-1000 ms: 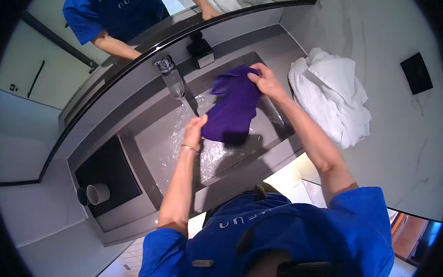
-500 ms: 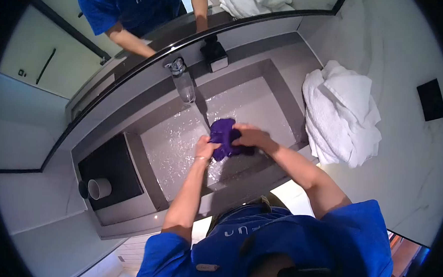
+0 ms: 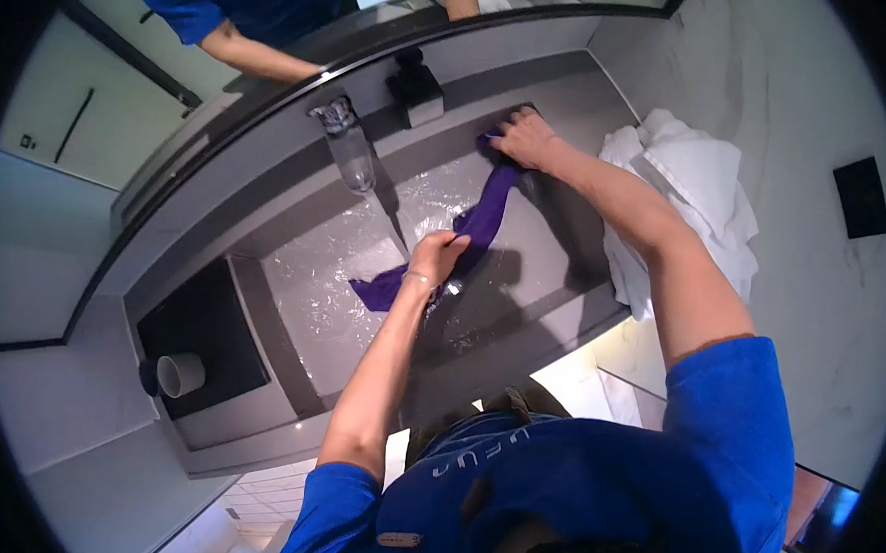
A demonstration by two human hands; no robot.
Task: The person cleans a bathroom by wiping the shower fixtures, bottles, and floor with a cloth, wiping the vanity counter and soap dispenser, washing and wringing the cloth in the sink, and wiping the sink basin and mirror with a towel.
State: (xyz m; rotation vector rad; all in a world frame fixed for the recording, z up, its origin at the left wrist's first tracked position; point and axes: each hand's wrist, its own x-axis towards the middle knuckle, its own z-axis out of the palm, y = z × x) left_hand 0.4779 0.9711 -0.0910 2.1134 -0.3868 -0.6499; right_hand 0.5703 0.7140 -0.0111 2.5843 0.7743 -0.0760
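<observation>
1. By the fingers of the left hand (image 3: 436, 256), the purple cloth (image 3: 484, 214) is gripped partway along its length, with the fingers closed around it.
2. By the fingers of the right hand (image 3: 527, 138), 1 end of the cloth is grasped, at the far right corner of the sink (image 3: 555, 247); a small fold is shown beyond the fingertips.
3. Between the 2 hands, the cloth is stretched diagonally in a narrow strip over the sink; its loose end is spread past the left hand, to the left.
4. A thin bracelet (image 3: 420, 278) is worn on the left wrist.
5. Water is poured from the faucet (image 3: 349, 151) toward the left hand, and the sink bottom is covered with ripples and glints.
6. A black bottle (image 3: 416, 90) is placed on the ledge behind the sink, to the right of the faucet.
7. White towels (image 3: 682, 204) are heaped to the right of the sink, partly hidden by the right arm.
8. At the left end, 1 white cup (image 3: 180, 374) is seen tilted at the edge of a black panel (image 3: 210, 329).
</observation>
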